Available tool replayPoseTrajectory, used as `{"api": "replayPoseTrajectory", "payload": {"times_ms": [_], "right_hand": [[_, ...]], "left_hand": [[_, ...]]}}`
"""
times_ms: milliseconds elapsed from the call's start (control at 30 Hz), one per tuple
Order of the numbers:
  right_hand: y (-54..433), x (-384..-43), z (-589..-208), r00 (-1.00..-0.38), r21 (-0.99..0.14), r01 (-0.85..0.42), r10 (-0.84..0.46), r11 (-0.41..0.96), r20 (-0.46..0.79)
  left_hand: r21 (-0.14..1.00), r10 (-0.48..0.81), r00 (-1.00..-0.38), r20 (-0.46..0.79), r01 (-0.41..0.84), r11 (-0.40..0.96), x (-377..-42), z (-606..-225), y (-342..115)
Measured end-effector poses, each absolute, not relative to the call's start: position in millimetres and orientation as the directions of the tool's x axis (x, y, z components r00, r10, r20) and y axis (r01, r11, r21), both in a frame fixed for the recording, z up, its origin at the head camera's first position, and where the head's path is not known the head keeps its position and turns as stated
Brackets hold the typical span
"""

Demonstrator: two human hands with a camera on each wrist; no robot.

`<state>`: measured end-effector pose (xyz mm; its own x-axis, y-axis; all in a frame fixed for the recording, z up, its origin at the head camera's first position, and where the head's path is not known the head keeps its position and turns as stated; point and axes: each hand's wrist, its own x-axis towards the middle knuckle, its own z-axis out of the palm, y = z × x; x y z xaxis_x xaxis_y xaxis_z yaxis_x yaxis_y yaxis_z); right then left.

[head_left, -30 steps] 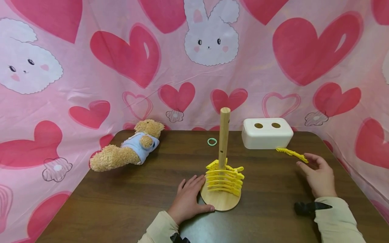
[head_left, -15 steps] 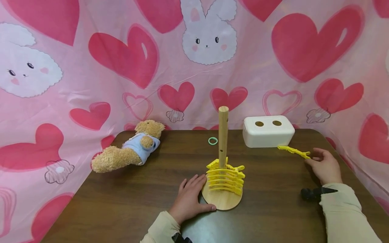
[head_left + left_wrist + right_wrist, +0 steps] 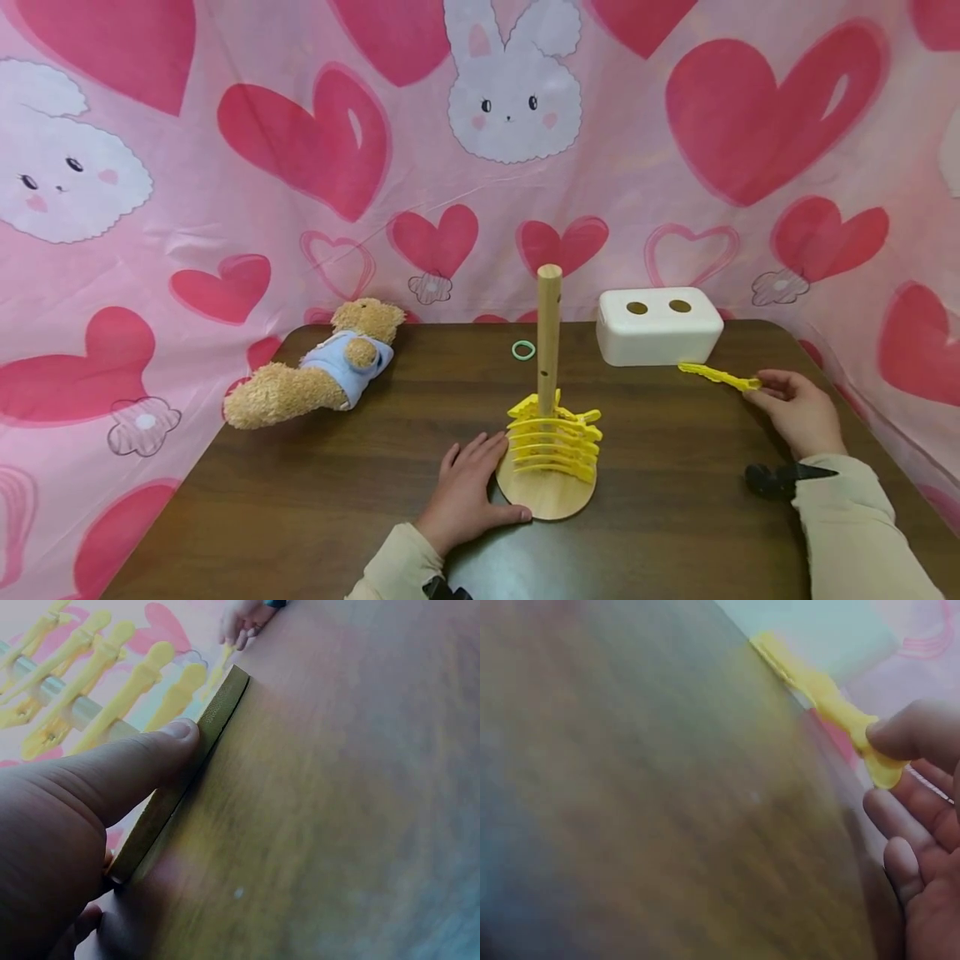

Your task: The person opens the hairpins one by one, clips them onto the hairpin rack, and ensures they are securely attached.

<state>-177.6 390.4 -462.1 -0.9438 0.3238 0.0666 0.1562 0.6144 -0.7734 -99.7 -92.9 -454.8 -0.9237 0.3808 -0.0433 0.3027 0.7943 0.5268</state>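
Observation:
In the head view, a wooden stand has an upright post [image 3: 549, 333] and a round base [image 3: 547, 500]. Several yellow hair clips [image 3: 555, 446] are stacked around the lower post. My left hand [image 3: 467, 500] rests against the left side of the base, fingers extended, thumb along its front edge. The left wrist view shows that thumb [image 3: 150, 761] pressing the disc's rim. Over at the right, my right hand [image 3: 798, 412] pinches the near end of a single yellow hair clip [image 3: 717, 377]. Seen from the right wrist, the thumb [image 3: 915, 735] lies on this clip [image 3: 832, 701], its other fingers loosely bent.
Behind the single clip stands a white box [image 3: 660, 333] with two round holes on top. A mint-green ring [image 3: 523, 350] lies at the back of the brown table [image 3: 337, 492]. A teddy bear [image 3: 330, 367] in blue lies at the left; a heart-print cloth hangs behind.
My right hand has moved slightly right and farther back along the clip's near end. That end has swung a little away from me. My left hand and the stand stay put.

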Motion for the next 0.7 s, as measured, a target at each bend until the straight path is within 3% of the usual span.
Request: {"api": "replayPoseTrajectory", "payload": {"times_ms": [200,400,600,700], "right_hand": [[378.1,-166.0,-459.6,-0.941,-0.895,0.112,0.336,0.432,0.045],[361.7,-154.8,-459.1,-0.946,-0.948,0.045,0.318,0.316,0.061],[348.1,-146.3,-453.8,-0.969,-0.993,-0.120,0.219,-0.012,0.114],[340.3,-145.3,-446.9,-0.967,-0.983,-0.179,0.189,-0.039,0.169]], "left_hand": [[0.525,0.374,-0.927,-0.041,0.298,0.797,-100.1,-458.3,-93.1],[0.530,0.370,-0.928,-0.035,0.297,0.794,-100.9,-458.8,-94.0],[0.530,0.376,-0.926,-0.032,0.303,0.792,-100.3,-459.7,-95.0],[0.529,0.379,-0.925,-0.027,0.309,0.791,-100.4,-459.8,-94.9]]}}
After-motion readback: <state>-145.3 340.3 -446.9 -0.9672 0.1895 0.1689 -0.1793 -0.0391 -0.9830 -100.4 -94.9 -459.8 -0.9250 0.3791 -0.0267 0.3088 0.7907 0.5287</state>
